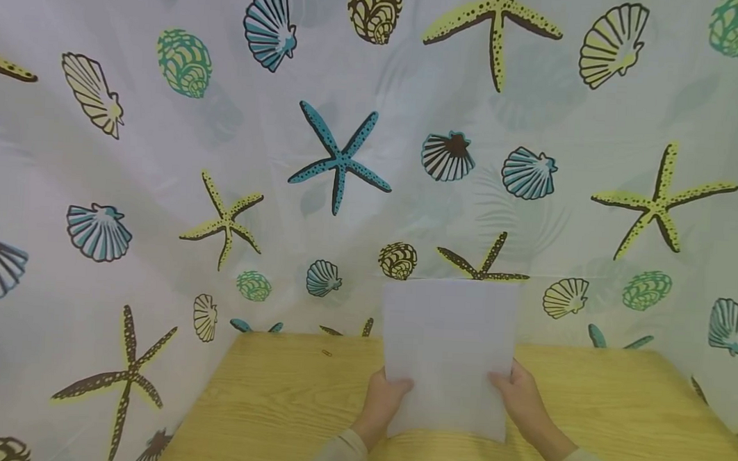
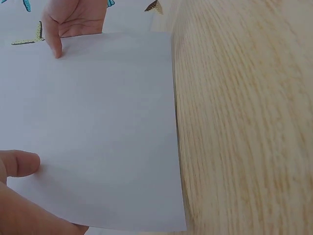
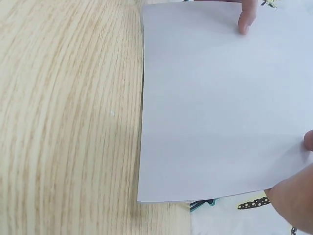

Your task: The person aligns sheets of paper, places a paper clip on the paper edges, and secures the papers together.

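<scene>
Left grip [image 1: 384, 400]: pinches paper [image 1: 450, 353] | right grip [image 1: 525, 400]: pinches opposite edge | thumbs [image 1: 403, 386] in front

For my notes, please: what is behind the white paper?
Patterned cloth and the table show around the paper, which cuts off a brown starfish print; the area directly behind is covered.

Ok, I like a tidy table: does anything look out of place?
Perhaps the paper clip, lying alone near the back of the table, left of the held paper. A tiny white speck also stands out on the table.
</scene>
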Available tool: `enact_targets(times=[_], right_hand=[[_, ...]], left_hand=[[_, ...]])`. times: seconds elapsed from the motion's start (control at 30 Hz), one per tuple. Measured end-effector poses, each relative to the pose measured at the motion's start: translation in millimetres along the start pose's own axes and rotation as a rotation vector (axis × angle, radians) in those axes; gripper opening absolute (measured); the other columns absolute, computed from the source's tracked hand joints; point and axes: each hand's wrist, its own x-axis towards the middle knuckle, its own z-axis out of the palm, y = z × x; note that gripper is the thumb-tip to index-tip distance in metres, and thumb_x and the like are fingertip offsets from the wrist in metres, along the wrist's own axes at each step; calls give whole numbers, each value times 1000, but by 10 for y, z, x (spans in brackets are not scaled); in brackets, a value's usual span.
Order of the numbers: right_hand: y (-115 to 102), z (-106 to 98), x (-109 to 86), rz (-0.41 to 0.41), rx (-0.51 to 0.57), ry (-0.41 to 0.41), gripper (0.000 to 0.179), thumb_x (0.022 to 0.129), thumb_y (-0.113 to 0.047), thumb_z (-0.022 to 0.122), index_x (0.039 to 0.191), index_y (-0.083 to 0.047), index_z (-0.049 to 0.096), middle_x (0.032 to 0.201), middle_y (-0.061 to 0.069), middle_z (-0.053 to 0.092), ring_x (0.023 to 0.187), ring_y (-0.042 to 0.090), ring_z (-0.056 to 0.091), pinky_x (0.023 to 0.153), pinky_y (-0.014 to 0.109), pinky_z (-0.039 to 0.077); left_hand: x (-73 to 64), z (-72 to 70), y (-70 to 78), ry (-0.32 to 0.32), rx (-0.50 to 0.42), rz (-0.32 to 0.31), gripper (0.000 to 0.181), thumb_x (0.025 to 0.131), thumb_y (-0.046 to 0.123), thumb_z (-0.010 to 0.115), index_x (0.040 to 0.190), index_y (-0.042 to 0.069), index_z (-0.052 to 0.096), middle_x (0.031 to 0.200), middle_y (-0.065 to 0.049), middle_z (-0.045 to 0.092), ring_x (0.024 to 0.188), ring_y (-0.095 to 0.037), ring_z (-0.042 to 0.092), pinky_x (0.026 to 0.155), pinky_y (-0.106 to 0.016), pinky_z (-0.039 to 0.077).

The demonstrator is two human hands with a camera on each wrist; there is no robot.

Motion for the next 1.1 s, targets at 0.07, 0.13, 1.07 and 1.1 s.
enact_targets(times=[0.07,0.13,1.07,1.1], right_hand=[[4,-1,6,12,-8,1,45,98,-4,42,139,9,31,136,31,41,124,44,43,101,53,38],[7,-1,6,23,-10,-2,46,97,-4,42,139,10,30,137,32,39,124,45,41,101,54,37],[18,-10,-6,8,-42,-30,48,96,-4,47,139,11,31,134,32,44,119,42,48,95,47,45],[18,-11,-4,5,-48,-31,48,96,-4,47,139,12,31,134,32,44,120,43,47,96,48,44]], left_hand=[[4,-3,0,4,3,2,46,76,5,62,120,-5,55,117,-18,61,112,-40,54,94,-54,44],[5,-5,6,9,7,2,49,74,3,60,121,-6,54,116,-19,61,111,-40,54,93,-54,45],[-20,-43,10,-24,18,-58,49,81,16,69,121,-7,54,111,-16,64,103,-36,60,89,-54,47],[-15,-46,8,-22,23,-62,49,80,16,69,121,-7,54,110,-16,64,103,-36,60,89,-53,47]])
